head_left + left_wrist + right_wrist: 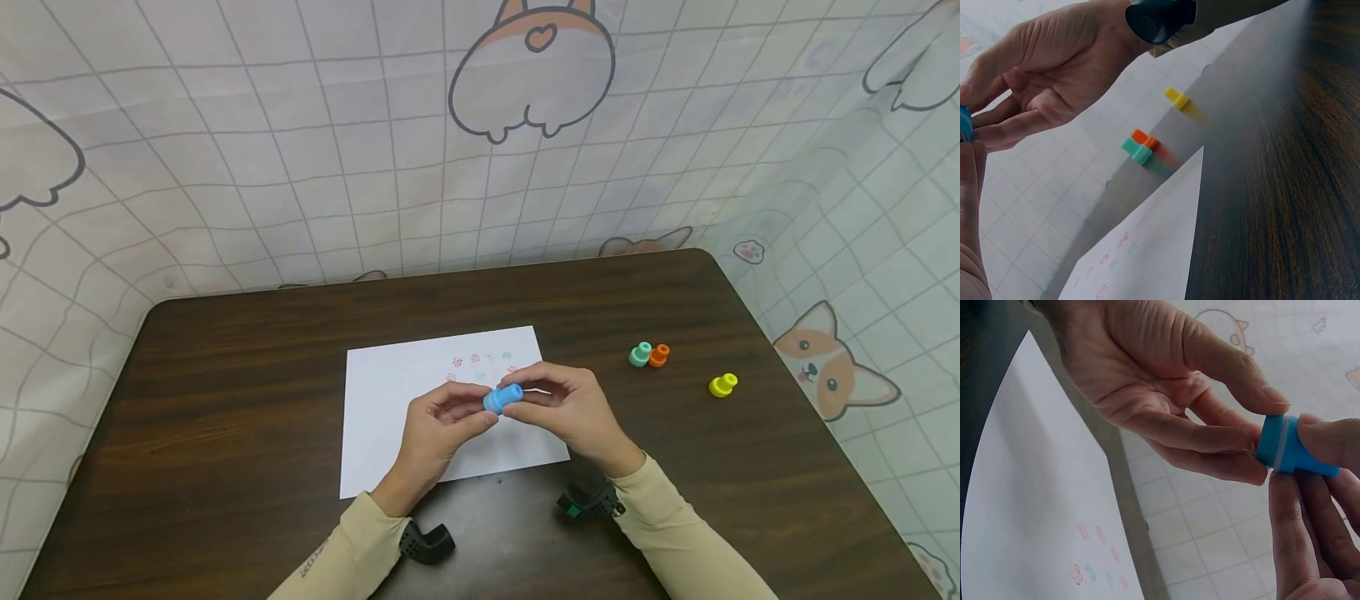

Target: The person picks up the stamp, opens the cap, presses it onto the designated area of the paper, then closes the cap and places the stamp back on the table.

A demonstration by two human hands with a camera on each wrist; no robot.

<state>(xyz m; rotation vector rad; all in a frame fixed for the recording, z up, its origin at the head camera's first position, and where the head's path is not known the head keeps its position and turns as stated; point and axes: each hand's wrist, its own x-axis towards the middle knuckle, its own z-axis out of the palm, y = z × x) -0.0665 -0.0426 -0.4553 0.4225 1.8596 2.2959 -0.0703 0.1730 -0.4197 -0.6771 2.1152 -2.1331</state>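
Note:
Both hands hold a small blue stamp [502, 397] above a white sheet of paper [382, 425]. My left hand [442, 421] pinches its wider, lighter end, a teal-looking band in the right wrist view [1270, 440]. The narrower handle end is gripped between the thumb and fingers of my right hand [566, 408]. In the left wrist view the stamp [965, 124] shows only at the left edge. Small red, pink and teal prints [475, 358] mark the paper's upper right part; the hands hide some of them.
To the right on the dark wood table [225, 400] stand a mint green stamp [640, 354] and an orange stamp [659, 356], side by side. A yellow stamp [723, 385] lies farther right. Patterned cloth [300, 167] hangs behind the table.

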